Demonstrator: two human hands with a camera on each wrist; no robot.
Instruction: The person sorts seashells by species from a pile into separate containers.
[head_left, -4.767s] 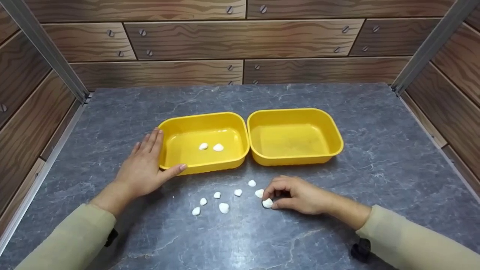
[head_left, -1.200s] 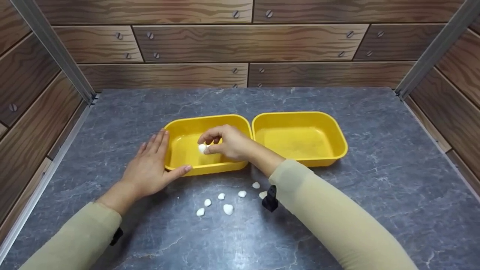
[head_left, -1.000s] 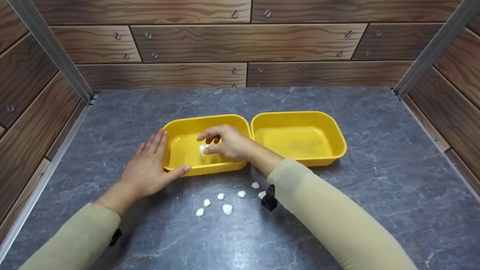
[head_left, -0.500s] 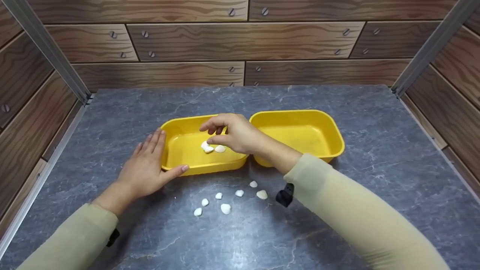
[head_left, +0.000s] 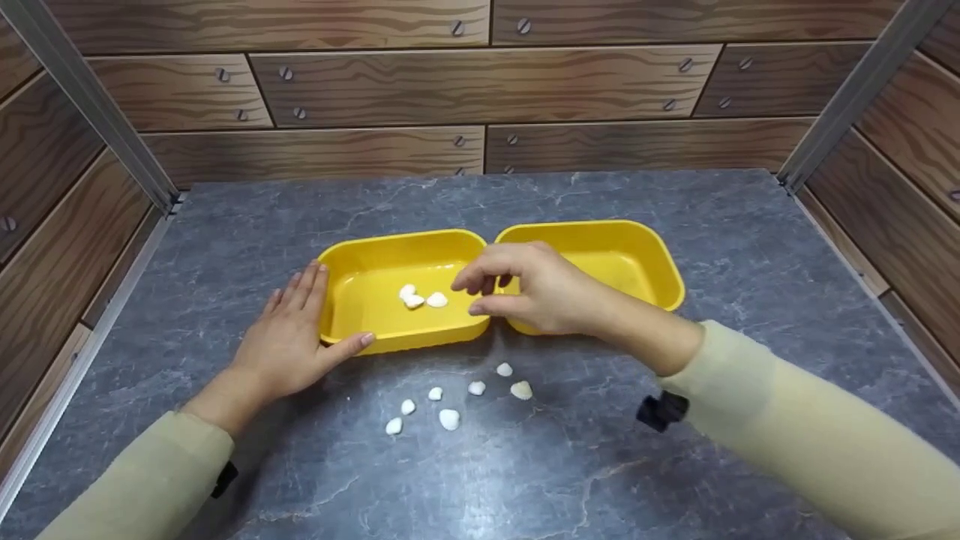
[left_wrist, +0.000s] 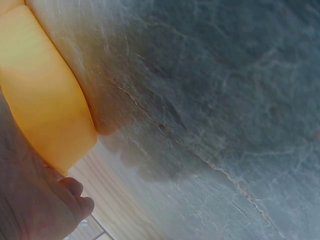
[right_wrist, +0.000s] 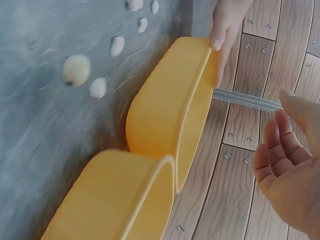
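Head view: grey marbled table (head_left: pixel 337 480) under everything. Our clock centre is the seam between left tub (head_left: pixel 427 336) at 9 o'clock and right tub (head_left: pixel 626 238) at 3; rims touch or nearly so. Both look like thin, stiff, light plastic. We'd expect them to skid if bumped, so hold by the end wall or rim.

Left hand (head_left: pixel 285 337): fingers straight along the left tub's 9 o'clock end, thumb against its near side at about 7. Bracing it, we think, not gripping. Right hand (head_left: pixel 544 289): above the seam, wrist toward 4 o'clock, fingers loosely bent, thumb well apart, nothing held; right wrist view agrees.

Shells, biggest first: cream shell (head_left: pixel 521 390) on the table at half past 5 and white shell (head_left: pixel 449 419) at half past 6. Five smaller shells (head_left: pixel 476 388) spread from 6 round to 7. Three more shells (head_left: pixel 436 300) sit inside the left tub, two touching, one just beside.

Handling, our guess: light, rigid, brittle at the edge, a bit slick on the domed back. Pinch across opposite edges with thumb and fingertip, light squeeze. Smallest ones lie low, so we'd want fingertips right at the table; pressing the dome may shoot them sideways.
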